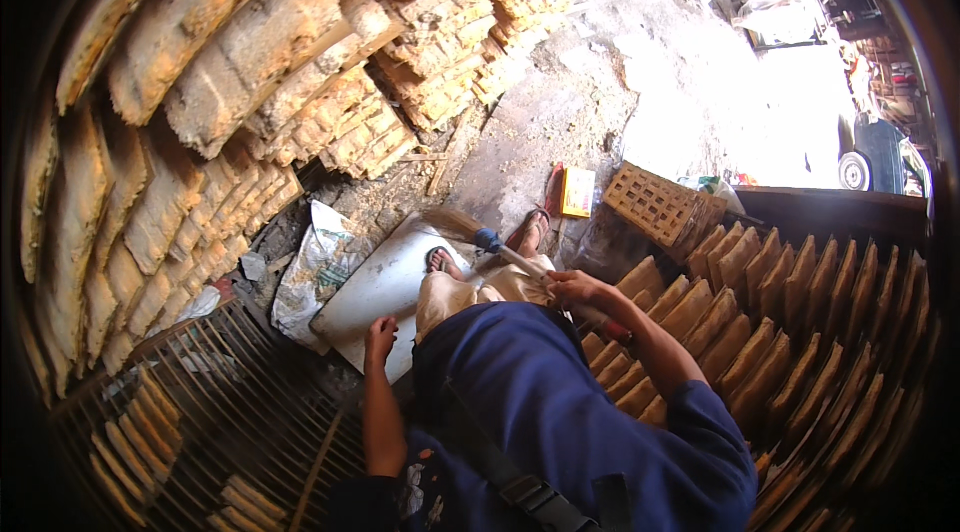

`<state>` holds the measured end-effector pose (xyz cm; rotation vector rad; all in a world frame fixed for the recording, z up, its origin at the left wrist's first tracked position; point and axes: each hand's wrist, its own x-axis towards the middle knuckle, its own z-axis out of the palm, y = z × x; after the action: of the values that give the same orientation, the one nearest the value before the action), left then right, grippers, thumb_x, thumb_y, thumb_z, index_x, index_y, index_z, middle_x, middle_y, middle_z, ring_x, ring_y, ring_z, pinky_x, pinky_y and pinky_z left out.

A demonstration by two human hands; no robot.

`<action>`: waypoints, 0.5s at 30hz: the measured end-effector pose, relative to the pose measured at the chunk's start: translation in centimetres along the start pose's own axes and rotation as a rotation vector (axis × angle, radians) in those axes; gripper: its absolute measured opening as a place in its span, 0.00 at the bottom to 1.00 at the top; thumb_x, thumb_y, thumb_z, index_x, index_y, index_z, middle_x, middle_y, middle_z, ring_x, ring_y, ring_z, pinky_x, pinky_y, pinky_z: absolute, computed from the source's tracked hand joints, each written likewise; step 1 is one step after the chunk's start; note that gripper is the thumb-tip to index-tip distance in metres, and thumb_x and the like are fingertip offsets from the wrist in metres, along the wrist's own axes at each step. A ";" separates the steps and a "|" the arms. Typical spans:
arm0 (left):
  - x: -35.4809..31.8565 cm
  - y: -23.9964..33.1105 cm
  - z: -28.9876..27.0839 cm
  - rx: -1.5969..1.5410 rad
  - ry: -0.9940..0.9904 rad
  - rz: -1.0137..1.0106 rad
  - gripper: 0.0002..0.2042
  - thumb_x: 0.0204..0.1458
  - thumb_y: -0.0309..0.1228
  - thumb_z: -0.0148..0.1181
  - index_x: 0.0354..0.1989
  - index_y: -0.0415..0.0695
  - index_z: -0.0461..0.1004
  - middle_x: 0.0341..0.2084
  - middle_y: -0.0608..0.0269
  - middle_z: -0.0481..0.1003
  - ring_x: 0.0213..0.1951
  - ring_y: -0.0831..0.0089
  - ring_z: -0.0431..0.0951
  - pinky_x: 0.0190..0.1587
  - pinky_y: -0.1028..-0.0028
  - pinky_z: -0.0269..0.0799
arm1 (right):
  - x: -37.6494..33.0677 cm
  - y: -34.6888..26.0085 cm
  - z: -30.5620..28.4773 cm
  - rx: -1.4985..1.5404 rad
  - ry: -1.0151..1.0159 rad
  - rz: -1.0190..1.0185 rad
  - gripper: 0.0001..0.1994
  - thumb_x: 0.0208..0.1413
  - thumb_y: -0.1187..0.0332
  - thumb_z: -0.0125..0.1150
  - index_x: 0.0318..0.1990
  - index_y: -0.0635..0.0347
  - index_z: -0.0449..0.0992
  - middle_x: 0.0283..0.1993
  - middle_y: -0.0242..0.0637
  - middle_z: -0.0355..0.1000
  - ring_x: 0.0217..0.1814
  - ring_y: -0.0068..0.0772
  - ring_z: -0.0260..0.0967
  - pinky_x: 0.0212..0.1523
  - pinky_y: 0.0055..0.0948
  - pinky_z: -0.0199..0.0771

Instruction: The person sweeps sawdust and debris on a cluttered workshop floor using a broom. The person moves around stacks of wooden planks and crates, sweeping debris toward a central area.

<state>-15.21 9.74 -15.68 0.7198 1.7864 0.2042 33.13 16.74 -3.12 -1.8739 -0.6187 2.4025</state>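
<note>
My right hand (576,288) is wrapped round the handle of a broom (457,225), in front of my right thigh. Its brown bristle head points forward and left above the ground, joined to the handle by a blue binding. Low at my left side hangs my left hand (381,339), its fingers curled in with nothing seen in them. Beneath it and my feet lies a pale flat board (362,290). My sandalled feet stand on and beside this board, close to the broom head.
Rough tan slabs (255,42) are stacked at the upper left. More slabs (735,332) stand in rows on the right. At the lower left is a slatted rack (215,382). A white sack (318,272), yellow box (577,193) and woven basket (655,200) lie around the floor.
</note>
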 end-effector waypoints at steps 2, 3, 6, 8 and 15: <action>-1.1 -0.1 1.5 -0.031 0.023 -0.064 0.16 0.55 0.42 0.54 0.40 0.41 0.74 0.28 0.61 0.77 0.24 0.74 0.75 0.25 0.73 0.70 | -1.0 0.1 -4.9 0.024 0.033 -0.007 0.31 0.58 0.63 0.55 0.68 0.53 0.52 0.28 0.34 0.71 0.23 0.24 0.67 0.23 0.28 0.72; -1.4 -0.2 2.7 -0.030 0.011 -0.095 0.16 0.55 0.42 0.54 0.41 0.41 0.74 0.29 0.62 0.77 0.24 0.74 0.75 0.24 0.73 0.70 | -1.1 0.6 -8.2 0.027 0.085 -0.010 0.30 0.58 0.63 0.55 0.67 0.53 0.53 0.27 0.35 0.70 0.22 0.24 0.67 0.22 0.28 0.71; -2.2 -0.4 6.3 -0.034 0.016 -0.174 0.16 0.56 0.42 0.53 0.42 0.42 0.73 0.29 0.62 0.77 0.23 0.75 0.75 0.22 0.73 0.69 | -1.7 2.6 -18.9 0.161 0.176 -0.125 0.26 0.59 0.64 0.54 0.64 0.55 0.58 0.26 0.35 0.69 0.21 0.25 0.66 0.19 0.28 0.70; -3.0 -0.2 9.6 -0.080 0.069 -0.196 0.15 0.56 0.42 0.53 0.42 0.42 0.72 0.29 0.61 0.77 0.23 0.74 0.75 0.22 0.72 0.70 | -4.1 1.0 -25.1 0.148 0.297 -0.069 0.23 0.59 0.64 0.54 0.62 0.55 0.62 0.26 0.35 0.69 0.19 0.25 0.65 0.16 0.26 0.68; -3.3 7.3 20.6 0.103 -0.018 0.005 0.17 0.55 0.39 0.54 0.46 0.40 0.73 0.33 0.55 0.78 0.30 0.66 0.78 0.33 0.67 0.73 | -9.5 -3.4 -38.1 -0.084 0.616 -0.214 0.23 0.58 0.68 0.51 0.61 0.58 0.62 0.24 0.34 0.67 0.17 0.21 0.64 0.16 0.23 0.68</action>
<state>6.92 9.29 -16.55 0.7963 1.7877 0.1092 70.75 28.35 -0.61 -2.2755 -0.8087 1.5645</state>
